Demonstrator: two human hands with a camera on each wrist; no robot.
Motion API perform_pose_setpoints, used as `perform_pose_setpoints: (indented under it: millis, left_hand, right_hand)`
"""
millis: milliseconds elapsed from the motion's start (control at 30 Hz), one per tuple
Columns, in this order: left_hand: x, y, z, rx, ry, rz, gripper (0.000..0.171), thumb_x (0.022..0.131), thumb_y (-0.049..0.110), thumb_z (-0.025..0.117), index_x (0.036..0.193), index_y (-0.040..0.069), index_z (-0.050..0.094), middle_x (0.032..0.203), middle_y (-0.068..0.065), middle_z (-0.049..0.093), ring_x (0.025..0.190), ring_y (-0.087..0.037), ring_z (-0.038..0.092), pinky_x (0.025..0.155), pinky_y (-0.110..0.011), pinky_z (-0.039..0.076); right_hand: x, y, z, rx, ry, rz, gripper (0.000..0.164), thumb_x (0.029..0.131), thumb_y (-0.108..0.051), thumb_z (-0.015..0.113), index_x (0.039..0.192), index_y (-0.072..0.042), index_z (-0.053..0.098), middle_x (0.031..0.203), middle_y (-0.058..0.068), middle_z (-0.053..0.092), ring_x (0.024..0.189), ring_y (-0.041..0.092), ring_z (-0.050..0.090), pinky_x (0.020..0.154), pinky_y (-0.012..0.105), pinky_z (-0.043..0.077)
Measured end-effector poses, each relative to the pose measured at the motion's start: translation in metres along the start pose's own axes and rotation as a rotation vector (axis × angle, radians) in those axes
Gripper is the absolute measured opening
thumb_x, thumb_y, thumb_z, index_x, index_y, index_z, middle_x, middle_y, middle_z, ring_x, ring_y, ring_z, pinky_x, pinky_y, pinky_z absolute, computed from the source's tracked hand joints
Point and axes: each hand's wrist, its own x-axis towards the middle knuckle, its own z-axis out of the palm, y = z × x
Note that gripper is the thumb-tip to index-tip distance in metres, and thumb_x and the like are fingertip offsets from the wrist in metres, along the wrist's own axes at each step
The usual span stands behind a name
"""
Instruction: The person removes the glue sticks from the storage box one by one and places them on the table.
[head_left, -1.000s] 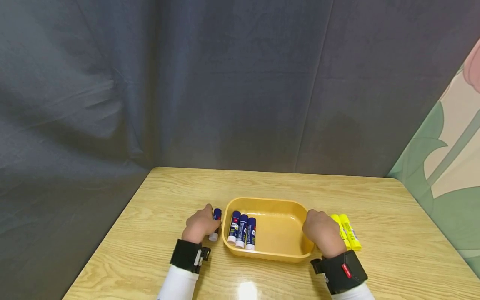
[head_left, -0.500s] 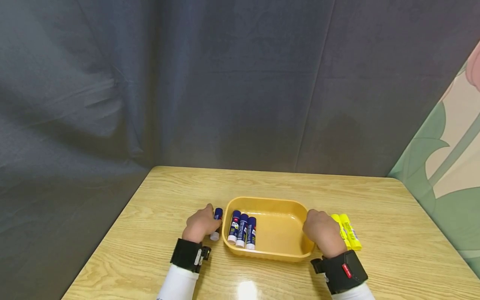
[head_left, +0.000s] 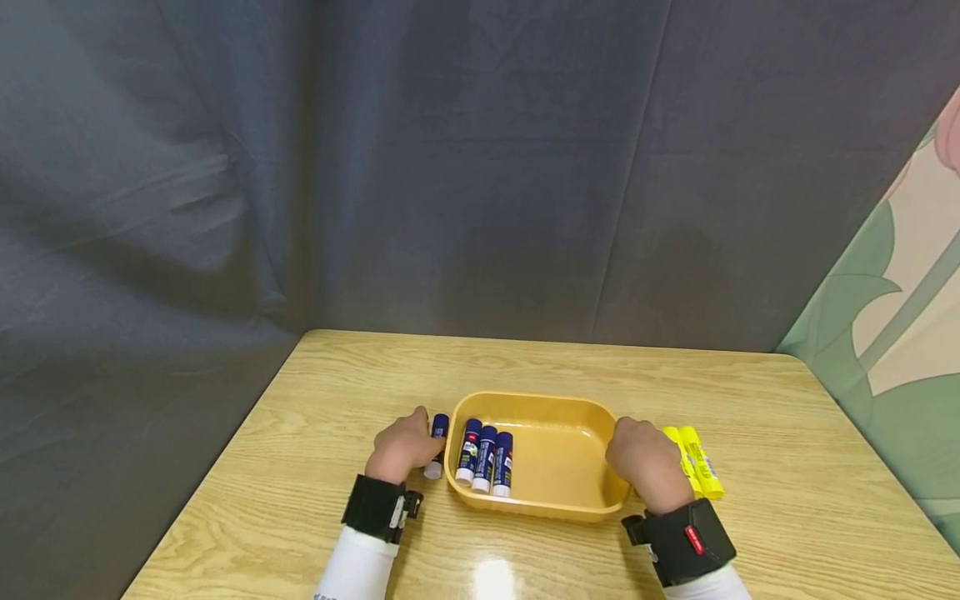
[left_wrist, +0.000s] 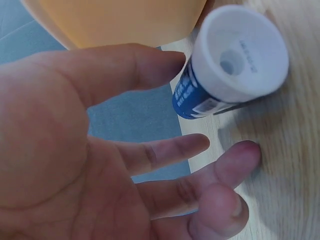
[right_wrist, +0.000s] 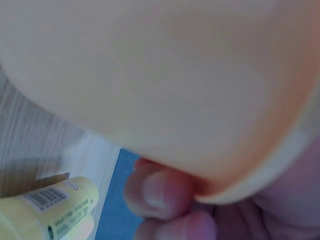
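Observation:
A yellow-orange plastic tray (head_left: 555, 467) sits mid-table, with three blue glue sticks (head_left: 483, 458) with white ends lying side by side in its left part. Another blue glue stick (head_left: 437, 450) lies on the table just left of the tray. My left hand (head_left: 405, 443) is beside that loose stick; in the left wrist view its thumb (left_wrist: 160, 67) comes right up to the stick (left_wrist: 240, 55), and the other fingers stay apart, not wrapped round it. My right hand (head_left: 648, 460) holds the tray's right rim, fingers (right_wrist: 160, 192) curled under the edge of the tray wall (right_wrist: 150, 90).
Two yellow glue sticks (head_left: 693, 462) lie to the right of the right hand. The wooden table (head_left: 375, 367) ends at a dark grey curtain (head_left: 465, 167) at the back and left. A flower-patterned cloth (head_left: 900, 333) hangs on the right.
The loose blue glue stick has shifted slightly right, closer to the tray. The left hand has moved very little; the right hand and tray look still.

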Motion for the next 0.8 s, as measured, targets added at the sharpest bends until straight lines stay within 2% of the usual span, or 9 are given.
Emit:
perform_pose_setpoints:
  millis: [200,333,467,567,800]
  left_hand:
    - [-0.0008,0.0026,-0.0011,0.001,0.0,-0.002,0.062,0.083,0.037,0.06,0.126,-0.004,0.046,0.114,-0.023,0.06,0.086,-0.03,0.057,0.075,-0.051,0.048]
    - [-0.0015,0.0035,-0.0003,-0.001,0.001,0.005,0.045,0.082,0.035,0.06,0.107,-0.003,0.056,0.089,-0.017,0.063,0.068,-0.025,0.055,0.06,-0.042,0.046]
    - [-0.0017,0.003,0.0016,-0.01,0.004,0.005,0.032,0.081,0.032,0.061,0.087,0.002,0.057,0.069,-0.01,0.054,0.057,-0.023,0.05,0.05,-0.035,0.038]
    - [-0.0019,0.0029,0.0025,-0.01,0.004,-0.003,0.033,0.081,0.032,0.062,0.091,0.0,0.057,0.072,-0.01,0.055,0.058,-0.023,0.05,0.052,-0.036,0.039]
    - [-0.0021,0.0036,0.0021,-0.003,-0.027,-0.042,0.051,0.084,0.031,0.06,0.114,-0.009,0.052,0.084,-0.017,0.059,0.061,-0.025,0.052,0.055,-0.039,0.044]
  right_hand:
    - [-0.0009,-0.0004,-0.0019,0.008,0.0,-0.002,0.014,0.084,-0.005,0.052,0.087,0.007,0.058,0.065,0.012,0.052,0.056,0.023,0.05,0.046,0.032,0.04]
    - [-0.0007,0.0001,-0.0019,0.009,-0.001,-0.003,0.014,0.084,-0.005,0.051,0.086,0.007,0.058,0.064,0.011,0.052,0.055,0.023,0.05,0.046,0.032,0.039]
    - [-0.0001,0.0006,-0.0009,0.007,-0.001,-0.003,0.014,0.084,-0.006,0.051,0.087,0.006,0.058,0.064,0.011,0.052,0.056,0.023,0.05,0.047,0.032,0.039]
    - [-0.0003,0.0005,-0.0005,0.008,0.002,-0.005,0.015,0.084,-0.006,0.051,0.087,0.007,0.058,0.064,0.011,0.052,0.055,0.023,0.05,0.047,0.032,0.039]
    - [0.0002,0.0011,0.0005,0.008,0.002,-0.005,0.015,0.084,-0.007,0.052,0.088,0.007,0.057,0.065,0.012,0.052,0.056,0.023,0.05,0.047,0.032,0.04]
